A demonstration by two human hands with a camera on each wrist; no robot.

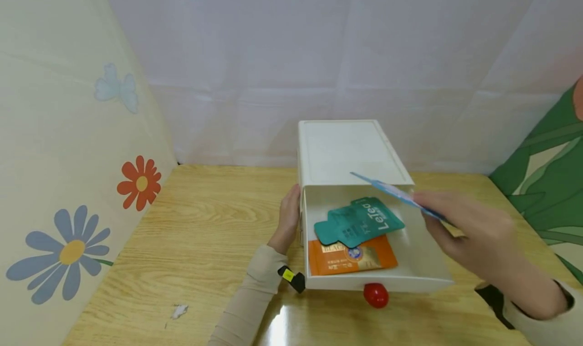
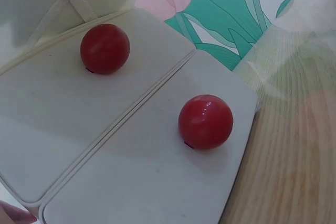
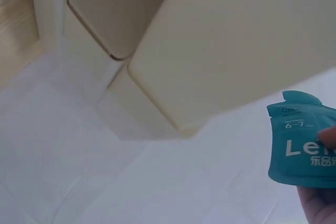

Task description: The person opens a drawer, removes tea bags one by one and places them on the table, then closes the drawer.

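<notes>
A white drawer box (image 1: 346, 148) stands on the wooden table. Its top drawer (image 1: 423, 270) is pulled out toward me and has a red knob (image 1: 375, 294) on its front. Inside lie teal packets (image 1: 362, 222) on an orange packet (image 1: 350, 257). My left hand (image 1: 291, 204) rests flat against the box's left side. My right hand (image 1: 432, 214) pinches another teal packet (image 1: 396, 194) above the drawer's right part. In the right wrist view this teal packet (image 3: 304, 150) shows beside the box (image 3: 236, 40). The left wrist view shows two drawer fronts with red knobs (image 2: 105, 48) (image 2: 206, 121).
The wooden table (image 1: 205, 245) stretches left of the box. A flower-printed panel (image 1: 68, 184) walls the left side, a white sheet (image 1: 273, 57) the back, and a green leaf-printed panel (image 1: 546, 184) the right. A small white scrap (image 1: 179, 311) lies near the front left.
</notes>
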